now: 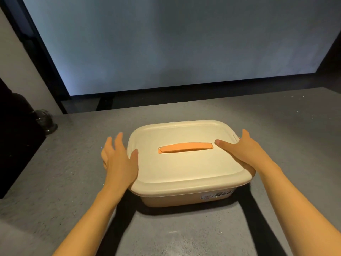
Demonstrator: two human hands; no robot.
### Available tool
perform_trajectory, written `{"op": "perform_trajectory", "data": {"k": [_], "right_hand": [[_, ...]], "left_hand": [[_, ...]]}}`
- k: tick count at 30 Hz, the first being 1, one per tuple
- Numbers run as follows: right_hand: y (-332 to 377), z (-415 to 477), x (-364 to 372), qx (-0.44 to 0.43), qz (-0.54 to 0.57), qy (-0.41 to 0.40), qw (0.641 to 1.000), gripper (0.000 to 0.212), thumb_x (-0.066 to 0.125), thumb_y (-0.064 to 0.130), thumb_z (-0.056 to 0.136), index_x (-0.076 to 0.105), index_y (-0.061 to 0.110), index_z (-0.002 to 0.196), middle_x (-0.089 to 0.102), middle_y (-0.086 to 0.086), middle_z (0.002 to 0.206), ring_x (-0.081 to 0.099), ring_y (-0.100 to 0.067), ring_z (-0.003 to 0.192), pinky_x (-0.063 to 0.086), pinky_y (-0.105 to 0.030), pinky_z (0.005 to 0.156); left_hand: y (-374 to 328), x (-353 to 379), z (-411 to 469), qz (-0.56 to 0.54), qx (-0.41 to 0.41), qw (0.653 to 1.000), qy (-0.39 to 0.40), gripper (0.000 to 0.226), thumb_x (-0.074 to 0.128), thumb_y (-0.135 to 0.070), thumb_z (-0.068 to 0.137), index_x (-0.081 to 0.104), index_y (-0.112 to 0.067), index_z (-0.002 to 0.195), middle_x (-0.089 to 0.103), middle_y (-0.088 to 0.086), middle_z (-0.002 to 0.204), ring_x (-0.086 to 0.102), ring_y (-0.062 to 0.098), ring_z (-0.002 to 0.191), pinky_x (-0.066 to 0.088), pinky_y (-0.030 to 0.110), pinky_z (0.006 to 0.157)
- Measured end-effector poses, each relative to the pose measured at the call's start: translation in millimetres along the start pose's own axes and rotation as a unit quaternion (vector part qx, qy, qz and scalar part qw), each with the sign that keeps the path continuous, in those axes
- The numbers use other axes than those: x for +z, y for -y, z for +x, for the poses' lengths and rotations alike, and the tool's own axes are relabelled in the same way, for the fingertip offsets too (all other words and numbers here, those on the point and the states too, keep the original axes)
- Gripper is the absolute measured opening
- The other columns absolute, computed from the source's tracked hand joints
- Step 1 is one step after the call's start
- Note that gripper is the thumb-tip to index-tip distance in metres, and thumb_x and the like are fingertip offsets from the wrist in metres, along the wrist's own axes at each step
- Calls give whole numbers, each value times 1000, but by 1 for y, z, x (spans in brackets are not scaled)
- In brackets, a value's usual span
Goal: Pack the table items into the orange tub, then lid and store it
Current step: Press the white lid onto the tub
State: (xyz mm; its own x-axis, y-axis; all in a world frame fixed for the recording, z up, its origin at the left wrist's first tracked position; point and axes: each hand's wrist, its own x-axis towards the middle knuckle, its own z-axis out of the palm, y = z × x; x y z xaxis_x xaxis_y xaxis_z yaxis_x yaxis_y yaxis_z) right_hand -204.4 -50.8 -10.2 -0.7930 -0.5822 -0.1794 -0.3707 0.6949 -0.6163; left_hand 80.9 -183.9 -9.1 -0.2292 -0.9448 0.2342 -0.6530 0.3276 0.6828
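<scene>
Cream lid [184, 167] sits on orange tub [175, 200]. Left hand [120, 159] and right hand [241, 154] flank it, fingers straight, thumbs on lid. Fits unlidding to pack, or lidded, ready to store.

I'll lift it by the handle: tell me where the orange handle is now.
In the head view, the orange handle lies flat across the middle of the cream lid, between the left hand and the right hand, nearer the right thumb.
</scene>
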Motion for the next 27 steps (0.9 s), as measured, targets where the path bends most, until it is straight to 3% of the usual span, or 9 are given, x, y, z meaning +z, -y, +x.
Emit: {"op": "perform_trajectory", "data": {"k": [2,5,9,14,21,25,27], "right_hand": [[-1,-2,2,17,16,-15,1000,105,61,72,63,27,9,140,47,-13,137,53,-33,108,43,-42,76],[-1,-5,4,-10,-10,-60,998,82,60,74,63,52,10,114,62,-11,109,54,-28,85,43,-38,67],[3,-7,6,-45,-41,-101,993,74,60,72,64,56,8,102,60,-15,102,55,-30,83,44,-40,66],[8,-6,5,-37,-58,-106,992,61,62,68,66,55,8,78,60,-21,99,53,-29,72,38,-37,59],[21,-12,11,-47,-165,-144,975,61,59,61,75,58,5,97,51,-19,112,54,-35,87,45,-40,66],[20,-13,9,-62,-182,-137,972,65,56,64,76,56,5,104,50,-18,114,55,-34,91,45,-40,67],[14,-12,8,-63,-148,-129,979,75,55,67,75,49,5,117,48,-18,119,54,-35,98,46,-42,70]], "left_hand": [[3,-1,0,-51,-73,996,17,76,56,-28,88,8,-18,145,18,15,152,17,34,138,19,51,110],[2,-5,0,-143,-160,975,62,86,60,-32,86,-2,-20,145,38,18,142,42,37,125,35,49,100],[-6,-5,-4,-125,-118,984,36,78,61,-24,86,7,-24,144,53,16,129,53,34,113,41,49,94],[-15,-2,-11,-47,-65,997,5,68,56,-20,90,15,-16,144,50,16,135,48,36,120,36,51,99],[-21,4,-15,135,26,990,-4,69,45,-16,94,-2,-16,145,62,16,100,57,29,84,47,44,75],[-23,5,-15,119,12,993,8,78,53,-41,88,4,-17,145,58,16,118,58,36,102,46,48,84],[-18,7,-16,98,7,995,15,81,53,-44,87,3,-18,145,51,17,128,53,36,110,45,48,86]]}}
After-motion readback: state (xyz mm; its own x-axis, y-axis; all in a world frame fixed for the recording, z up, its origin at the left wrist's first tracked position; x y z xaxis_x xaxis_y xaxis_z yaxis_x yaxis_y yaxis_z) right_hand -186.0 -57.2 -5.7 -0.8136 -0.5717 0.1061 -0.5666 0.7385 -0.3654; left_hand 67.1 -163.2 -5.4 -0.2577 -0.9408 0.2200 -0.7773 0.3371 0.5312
